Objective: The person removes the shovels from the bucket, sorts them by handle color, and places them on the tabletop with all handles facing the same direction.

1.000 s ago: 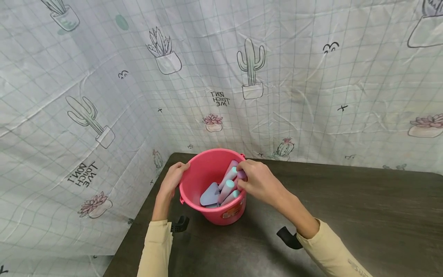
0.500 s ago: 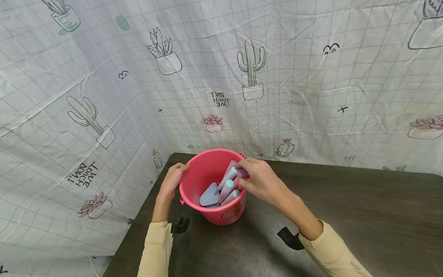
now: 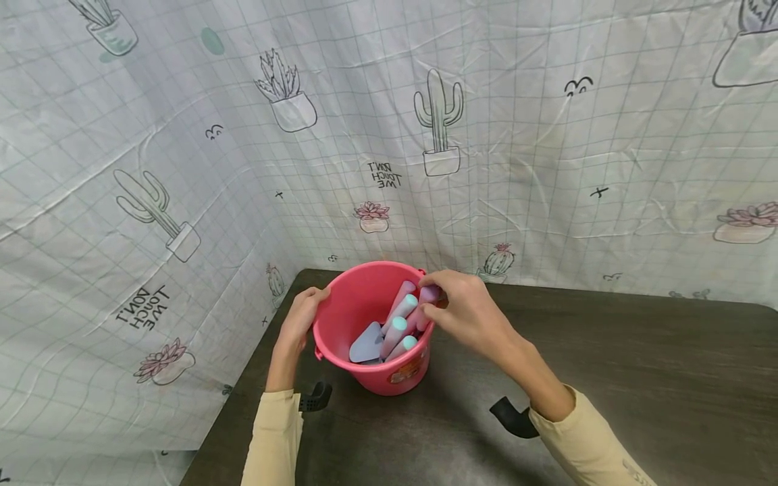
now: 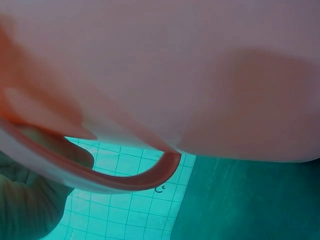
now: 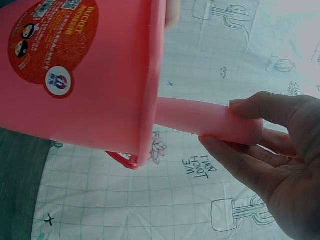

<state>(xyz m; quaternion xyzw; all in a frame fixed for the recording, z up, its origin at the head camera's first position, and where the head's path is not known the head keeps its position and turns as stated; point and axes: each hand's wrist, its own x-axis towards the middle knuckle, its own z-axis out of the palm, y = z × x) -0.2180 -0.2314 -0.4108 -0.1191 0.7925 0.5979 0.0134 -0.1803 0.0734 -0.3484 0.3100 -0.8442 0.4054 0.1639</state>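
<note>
Dark wood-grained flat surface (image 3: 608, 378) carried the round pink plastic bucket (image 3: 346, 304); left hand (image 3: 301, 316) gripped its rim, and slack there could have let the bucket tip under a pull; right hand (image 3: 473, 307) had its fingers narrow, pinching a tapered pink-purple, smooth-looking handle (image 5: 205, 119), top end above the rim, lower end inside; shallow fingertip contact could have slipped; turquoise-tipped lilac cylindrical handles (image 3: 394, 332) beside it could have snagged it.

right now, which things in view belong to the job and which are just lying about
Job: pink plastic bucket, pinkish cylindrical handle in right grip; likely teal-ended pink handles, flat grey-blue piece inside.

Just background: dark flat tabletop, white cactus-printed cloth.
</note>
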